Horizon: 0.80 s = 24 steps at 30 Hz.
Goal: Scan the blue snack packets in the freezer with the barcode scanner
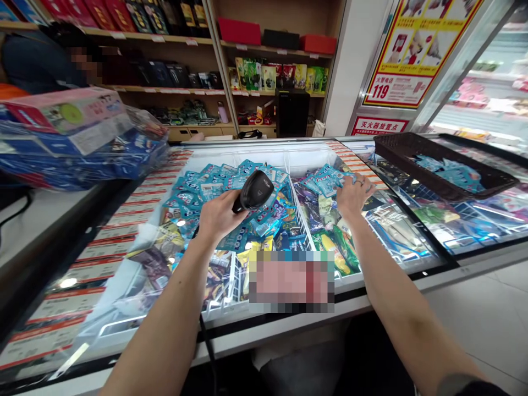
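Freezer (231, 342) below, left hand (218, 218) holding scanner (256, 191), right hand (353, 193) outstretched, perhaps touching packets (324, 180).

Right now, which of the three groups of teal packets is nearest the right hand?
The small group right of the white divider, by the right hand; the largest group lies left of that divider, the third group in the brown basket.

Blk scanner (256, 191), held in the L hand (218, 217) w/ its smooth, round back up, is over a big, messy pile of flat blue pkts (220, 179), w/ a small pile (324, 180) by the R hand (352, 193) & more blue pkts (456, 175) in a dk brn basket (406, 165).
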Available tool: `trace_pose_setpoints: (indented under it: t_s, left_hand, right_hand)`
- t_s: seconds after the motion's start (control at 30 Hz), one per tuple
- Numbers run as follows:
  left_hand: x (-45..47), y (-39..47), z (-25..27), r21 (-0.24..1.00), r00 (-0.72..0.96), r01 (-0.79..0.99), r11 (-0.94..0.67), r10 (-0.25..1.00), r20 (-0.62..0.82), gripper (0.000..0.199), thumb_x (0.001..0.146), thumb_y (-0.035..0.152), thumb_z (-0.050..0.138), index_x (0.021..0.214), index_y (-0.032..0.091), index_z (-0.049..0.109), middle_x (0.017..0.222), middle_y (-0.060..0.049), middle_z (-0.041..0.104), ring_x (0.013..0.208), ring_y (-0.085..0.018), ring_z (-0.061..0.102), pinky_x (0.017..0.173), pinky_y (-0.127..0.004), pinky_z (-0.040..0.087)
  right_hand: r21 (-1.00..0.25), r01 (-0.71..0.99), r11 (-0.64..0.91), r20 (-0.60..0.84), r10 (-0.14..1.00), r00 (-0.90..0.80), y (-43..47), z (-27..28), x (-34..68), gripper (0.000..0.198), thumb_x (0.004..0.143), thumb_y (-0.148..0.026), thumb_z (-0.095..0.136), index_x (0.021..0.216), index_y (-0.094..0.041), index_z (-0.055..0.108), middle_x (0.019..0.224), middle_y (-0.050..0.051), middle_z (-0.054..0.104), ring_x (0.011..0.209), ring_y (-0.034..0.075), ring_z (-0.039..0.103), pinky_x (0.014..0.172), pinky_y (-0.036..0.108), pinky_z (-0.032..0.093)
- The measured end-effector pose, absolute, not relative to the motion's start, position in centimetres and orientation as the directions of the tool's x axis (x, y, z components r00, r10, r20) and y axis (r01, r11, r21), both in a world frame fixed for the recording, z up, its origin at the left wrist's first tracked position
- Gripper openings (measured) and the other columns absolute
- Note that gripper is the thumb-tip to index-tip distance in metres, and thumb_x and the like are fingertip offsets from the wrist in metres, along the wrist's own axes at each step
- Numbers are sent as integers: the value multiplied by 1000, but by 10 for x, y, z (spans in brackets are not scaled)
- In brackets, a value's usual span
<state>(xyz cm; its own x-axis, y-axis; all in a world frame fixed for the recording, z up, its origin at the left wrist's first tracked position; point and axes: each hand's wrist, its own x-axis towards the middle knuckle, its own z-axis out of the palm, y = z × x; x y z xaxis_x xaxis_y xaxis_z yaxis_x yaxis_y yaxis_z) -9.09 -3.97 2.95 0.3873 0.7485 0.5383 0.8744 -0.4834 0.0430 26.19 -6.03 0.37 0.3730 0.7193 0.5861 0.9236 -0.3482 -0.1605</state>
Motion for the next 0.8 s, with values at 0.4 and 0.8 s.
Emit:
trace_pose_setpoints:
  t_s: [0.4,0.8]
  left_hand:
    - [-100,-42,36,69,320,904,-421,775,545,38,76,43,52,108,23,58,105,-5,66,89,-24,63,64,-28,43]
    - [-108,-42,36,119,276,907,-404,783,558,41,77,46,51,110,22,57,107,-7,66,92,-25,62,67,-30,44]
  right_hand:
    - [-230,883,409,453,848,-275,-52,-13,195,51,92,-49,35,134,-21,43,132,7,52,121,24,44,102,40,31]
    - [-166,745,646,270,756,-596,-61,0,160,55,89,-59,33,138,-34,36,146,-2,35,136,25,25,110,49,16]
